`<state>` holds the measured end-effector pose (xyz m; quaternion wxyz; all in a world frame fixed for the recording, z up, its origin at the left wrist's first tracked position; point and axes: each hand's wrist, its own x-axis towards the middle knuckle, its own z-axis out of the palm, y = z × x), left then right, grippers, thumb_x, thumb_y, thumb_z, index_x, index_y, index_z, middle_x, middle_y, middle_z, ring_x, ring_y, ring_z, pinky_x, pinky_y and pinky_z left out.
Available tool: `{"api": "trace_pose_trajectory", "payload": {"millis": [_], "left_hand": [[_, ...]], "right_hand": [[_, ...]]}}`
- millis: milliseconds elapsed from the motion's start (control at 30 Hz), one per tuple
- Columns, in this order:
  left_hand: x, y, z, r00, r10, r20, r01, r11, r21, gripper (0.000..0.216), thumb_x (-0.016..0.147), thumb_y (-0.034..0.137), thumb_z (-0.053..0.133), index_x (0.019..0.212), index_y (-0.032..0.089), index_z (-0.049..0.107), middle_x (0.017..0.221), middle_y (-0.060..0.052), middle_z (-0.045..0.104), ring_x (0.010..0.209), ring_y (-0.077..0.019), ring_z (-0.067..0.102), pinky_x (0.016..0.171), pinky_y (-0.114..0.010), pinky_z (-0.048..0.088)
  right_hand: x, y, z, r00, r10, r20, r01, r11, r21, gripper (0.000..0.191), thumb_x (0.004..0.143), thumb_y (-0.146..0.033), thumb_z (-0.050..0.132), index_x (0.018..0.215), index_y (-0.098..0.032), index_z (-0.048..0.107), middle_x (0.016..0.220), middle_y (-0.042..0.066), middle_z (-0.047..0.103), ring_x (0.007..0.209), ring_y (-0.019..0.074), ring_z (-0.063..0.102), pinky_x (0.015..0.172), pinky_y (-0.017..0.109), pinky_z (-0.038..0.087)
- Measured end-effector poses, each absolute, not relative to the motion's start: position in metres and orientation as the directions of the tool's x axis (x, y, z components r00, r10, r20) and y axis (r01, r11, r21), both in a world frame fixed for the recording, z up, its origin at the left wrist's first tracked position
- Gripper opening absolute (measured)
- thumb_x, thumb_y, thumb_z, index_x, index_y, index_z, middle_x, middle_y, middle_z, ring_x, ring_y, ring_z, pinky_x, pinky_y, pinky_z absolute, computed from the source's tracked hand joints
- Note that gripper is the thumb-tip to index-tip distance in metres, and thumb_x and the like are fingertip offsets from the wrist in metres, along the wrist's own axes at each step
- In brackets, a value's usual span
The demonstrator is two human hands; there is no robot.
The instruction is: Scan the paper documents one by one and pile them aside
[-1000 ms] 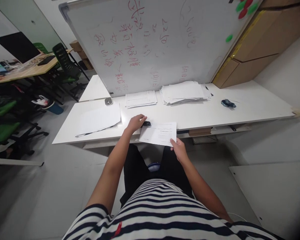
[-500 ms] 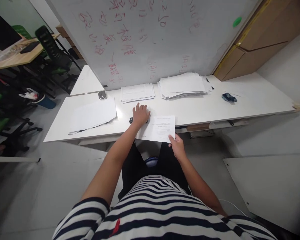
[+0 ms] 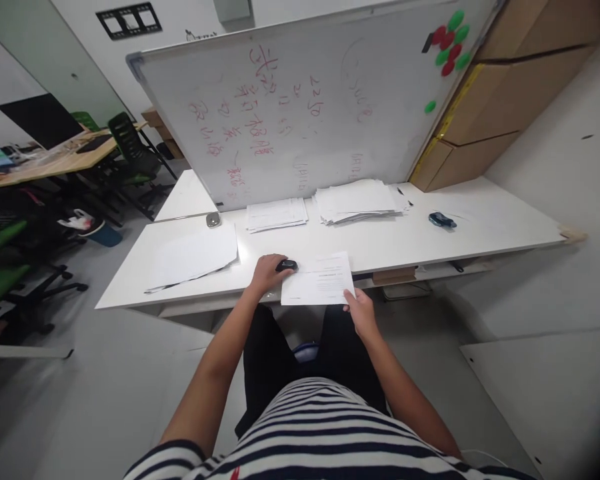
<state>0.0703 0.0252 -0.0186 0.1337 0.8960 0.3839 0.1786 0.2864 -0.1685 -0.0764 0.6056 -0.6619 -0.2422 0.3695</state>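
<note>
My left hand [image 3: 269, 273] is closed around a small black stapler [image 3: 287, 265] near the table's front edge. The stapler's dark end pokes out past my fingers, at the upper left corner of a printed sheet [image 3: 315, 283]; whether the two touch I cannot make out. My right hand [image 3: 361, 308] pinches that sheet by its lower right corner, thumb on top. The paper lies partly over the white table [image 3: 380, 247] and juts past its front edge above my lap. Any further pages beneath it are hidden.
Behind my hands lie a smaller paper stack [image 3: 277, 217] and a larger, uneven one [image 3: 357, 201]. More sheets [image 3: 195, 257] rest at left, near a small grey object [image 3: 213, 219]. A dark blue object [image 3: 441, 220] sits at right. A whiteboard [image 3: 290, 100] and cardboard boxes [image 3: 460, 153] stand behind.
My left hand has gone from resting spread over the black stapler to gripping it, its front now at the sheet's corner. My right hand keeps hold of the sheet. The view has tilted up.
</note>
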Motion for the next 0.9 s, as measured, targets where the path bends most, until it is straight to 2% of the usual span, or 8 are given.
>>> {"api": "trace_pose_trajectory", "payload": {"millis": [100, 233, 400, 467, 600, 700, 900], "left_hand": [[0.061, 0.024, -0.029, 0.588, 0.779, 0.217, 0.72, -0.626, 0.299, 0.039, 0.088, 0.041, 0.051, 0.122, 0.024, 0.055, 0.12, -0.007, 0.062, 0.112, -0.0235, 0.054, 0.095, -0.037, 0.039], [0.06, 0.031, -0.033, 0.425, 0.869, 0.254, 0.823, -0.488, 0.292, 0.039, 0.09, 0.043, 0.046, 0.124, 0.025, 0.053, 0.121, -0.009, 0.062, 0.11, -0.0264, 0.054, 0.092, -0.039, 0.038], [0.061, 0.032, -0.035, 0.38, 0.881, 0.282, 0.83, -0.459, 0.318, 0.038, 0.091, 0.043, 0.045, 0.124, 0.025, 0.053, 0.121, -0.008, 0.061, 0.11, -0.0267, 0.052, 0.091, -0.04, 0.035], [0.061, 0.031, -0.036, 0.38, 0.884, 0.271, 0.829, -0.456, 0.323, 0.038, 0.091, 0.043, 0.045, 0.123, 0.026, 0.053, 0.121, -0.008, 0.061, 0.11, -0.0265, 0.052, 0.091, -0.039, 0.035], [0.062, 0.032, -0.037, 0.381, 0.887, 0.26, 0.834, -0.451, 0.317, 0.038, 0.091, 0.043, 0.046, 0.123, 0.026, 0.052, 0.12, -0.008, 0.062, 0.109, -0.0264, 0.052, 0.09, -0.039, 0.035], [0.062, 0.035, -0.039, 0.378, 0.889, 0.258, 0.837, -0.447, 0.315, 0.037, 0.091, 0.044, 0.046, 0.122, 0.025, 0.053, 0.119, -0.008, 0.062, 0.108, -0.0263, 0.053, 0.089, -0.039, 0.035], [0.063, 0.035, -0.039, 0.375, 0.89, 0.259, 0.842, -0.444, 0.307, 0.037, 0.09, 0.043, 0.048, 0.122, 0.026, 0.053, 0.119, -0.008, 0.061, 0.107, -0.0251, 0.053, 0.09, -0.04, 0.036]], "right_hand": [[0.303, -0.171, -0.072, 0.668, 0.731, -0.14, -0.055, -0.139, -0.989, 0.038, 0.075, -0.051, 0.06, 0.091, -0.016, 0.065, 0.081, 0.005, 0.068, 0.053, 0.0116, 0.049, 0.051, 0.026, 0.04], [0.319, -0.18, -0.066, 0.707, 0.705, -0.062, 0.033, -0.121, -0.992, 0.04, 0.078, -0.053, 0.057, 0.098, -0.019, 0.065, 0.094, 0.007, 0.069, 0.062, 0.0139, 0.054, 0.053, 0.026, 0.043], [0.32, -0.179, -0.067, 0.703, 0.7, -0.122, -0.034, -0.138, -0.99, 0.039, 0.077, -0.051, 0.059, 0.096, -0.018, 0.064, 0.098, 0.007, 0.069, 0.061, 0.0126, 0.053, 0.05, 0.025, 0.041], [0.322, -0.166, -0.061, 0.7, 0.707, -0.099, -0.037, -0.102, -0.994, 0.038, 0.077, -0.051, 0.059, 0.096, -0.018, 0.063, 0.098, 0.007, 0.068, 0.063, 0.0122, 0.054, 0.05, 0.024, 0.041], [0.328, -0.1, -0.037, 0.67, 0.742, -0.016, 0.003, -0.025, -1.0, 0.032, 0.076, -0.049, 0.059, 0.089, -0.019, 0.062, 0.084, 0.002, 0.066, 0.058, 0.0103, 0.051, 0.052, 0.024, 0.043], [0.326, -0.018, -0.019, 0.617, 0.787, -0.018, -0.009, -0.015, -1.0, 0.026, 0.075, -0.044, 0.059, 0.082, -0.019, 0.06, 0.075, 0.0, 0.063, 0.052, 0.0088, 0.049, 0.049, 0.023, 0.042], [0.292, 0.128, -0.009, 0.496, 0.856, -0.144, 0.051, -0.194, -0.98, 0.018, 0.077, -0.031, 0.054, 0.086, -0.015, 0.058, 0.07, 0.003, 0.063, 0.05, 0.0109, 0.054, 0.045, 0.022, 0.039]]}}
